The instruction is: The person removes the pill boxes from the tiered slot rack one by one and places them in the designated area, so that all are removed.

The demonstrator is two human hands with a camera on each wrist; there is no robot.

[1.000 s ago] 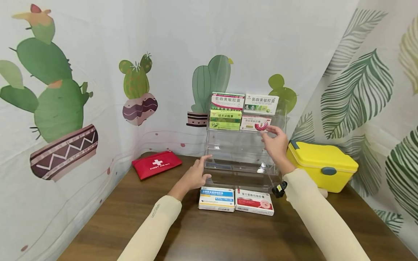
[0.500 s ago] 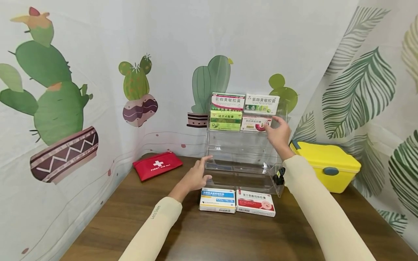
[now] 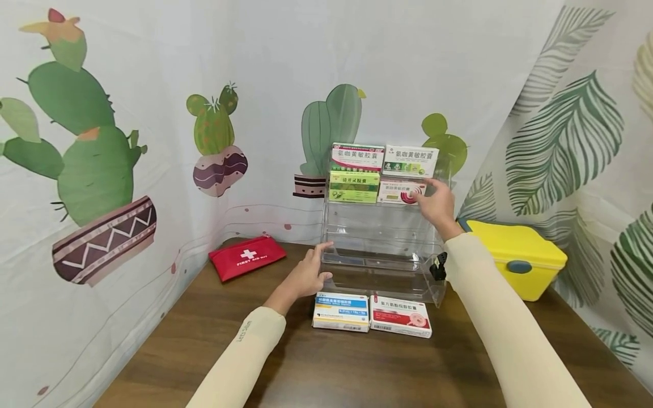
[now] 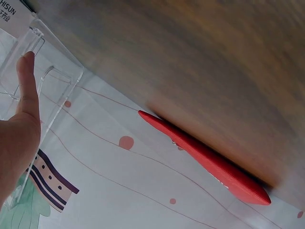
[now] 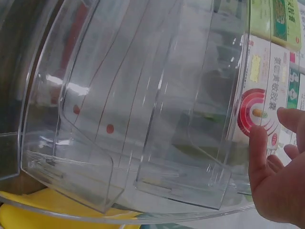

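Note:
A clear tiered display rack [image 3: 374,226] stands on the table. On its top tiers are a white-and-magenta medicine box [image 3: 357,157], a white-and-green medicine box [image 3: 410,161], a green medicine box [image 3: 353,187] and a small white-and-pink medicine box [image 3: 395,192]. My right hand [image 3: 437,203] is at the pink box's right end, thumb against its front and index finger near the top edge, as the right wrist view shows. My left hand [image 3: 304,275] touches the rack's left side, index finger extended. Blue-and-white [image 3: 340,311] and red-and-white [image 3: 400,315] medicine boxes lie in front.
On the table's left lies a red first aid pouch [image 3: 247,258]. A yellow case [image 3: 515,255] with a blue latch stands to the right, close to my right sleeve. A printed curtain hangs behind the brown wooden table [image 3: 326,368].
My right hand has moved slightly up and to the right along the pink box, its thumb now on the box's front. The left hand has stayed at the rack's side.

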